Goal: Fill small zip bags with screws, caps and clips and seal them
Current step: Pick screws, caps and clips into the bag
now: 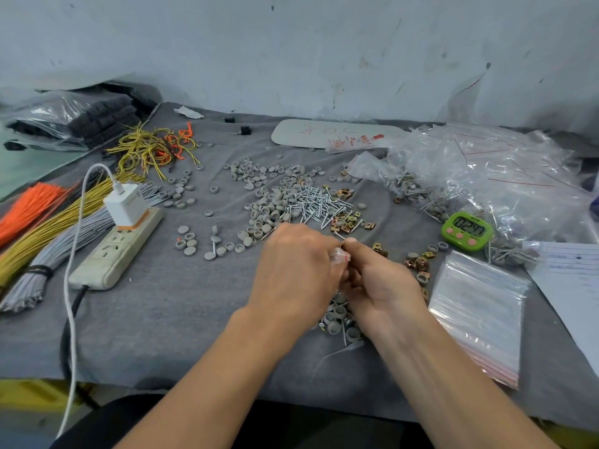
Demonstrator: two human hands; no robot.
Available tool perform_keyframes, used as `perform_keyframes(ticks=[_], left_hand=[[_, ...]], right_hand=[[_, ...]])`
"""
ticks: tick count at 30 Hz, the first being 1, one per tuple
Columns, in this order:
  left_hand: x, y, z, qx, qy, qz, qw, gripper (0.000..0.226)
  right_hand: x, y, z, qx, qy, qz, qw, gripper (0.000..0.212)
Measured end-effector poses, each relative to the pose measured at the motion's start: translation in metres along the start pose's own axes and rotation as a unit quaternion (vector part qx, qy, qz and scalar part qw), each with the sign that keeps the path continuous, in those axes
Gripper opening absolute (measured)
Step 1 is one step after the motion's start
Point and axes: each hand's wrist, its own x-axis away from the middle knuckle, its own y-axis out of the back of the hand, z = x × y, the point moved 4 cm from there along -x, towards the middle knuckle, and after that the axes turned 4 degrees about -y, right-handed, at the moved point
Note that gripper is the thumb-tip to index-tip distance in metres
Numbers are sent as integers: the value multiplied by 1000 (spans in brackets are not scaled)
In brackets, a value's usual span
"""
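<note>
**Pinching the strip shut at frame centre**

The small zip bag [340,256] is just below the centre of the frame, between your two hands. Only its red-lined mouth shows between your fingertips. Below your hands a cluster of grey caps and screws appears to be its load, hanging low so the weight stays off the seal.

Your left hand [293,270] has its fingers curled onto the bag's top edge from the left. Your right hand [384,285] pinches the same edge from the right, thumb uppermost. I judge this to be the sealing step: a grip on either side keeps the strip taut.

The stock lies just above your hands, within reach. The loose caps [269,202] are centre-left, the screws [319,202] sit in the middle, and the brass clips [348,222] are to their right.

The stack of empty bags [479,312] is at lower right, beside your right hand for the next pick. The heap of filled bags [486,170] piles up at upper right, clear of the work. The green timer [466,230] faces you below that heap.

On the left of the frame, the power strip [116,251] and wire bundles [48,222] lie on the grey cloth [168,319].
</note>
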Motion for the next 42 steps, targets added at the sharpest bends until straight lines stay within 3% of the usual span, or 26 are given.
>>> perform_keyframes(ticks=[3, 6, 9, 12, 14, 26, 32, 37, 42], left_hand=[[-3, 6, 7, 65, 81, -32, 994, 20], [-6, 11, 26, 173, 166, -5, 971, 14], [-6, 17, 41, 203, 182, 57, 960, 20], [-4, 15, 48, 176, 177, 111, 962, 9], [-4, 14, 50, 168, 174, 126, 962, 5], [0, 14, 48, 202, 185, 88, 958, 6], [-2, 12, 44, 204, 179, 91, 958, 4], [-2, 16, 42, 207, 160, 74, 962, 4], [-4, 20, 44, 255, 165, 34, 952, 7]], right_hand=[[0, -4, 10, 74, 66, 51, 994, 26], [1, -11, 23, 195, 135, 123, 964, 26], [7, -11, 30, 338, 213, 159, 903, 14], [12, -10, 29, 485, 288, 152, 812, 9], [14, -10, 29, 513, 305, 152, 788, 12], [8, -11, 25, 390, 226, 161, 878, 22], [9, -7, 23, 345, 228, 138, 900, 18], [10, -5, 23, 245, 161, 169, 941, 15], [12, -9, 26, 216, 113, 185, 952, 19]])
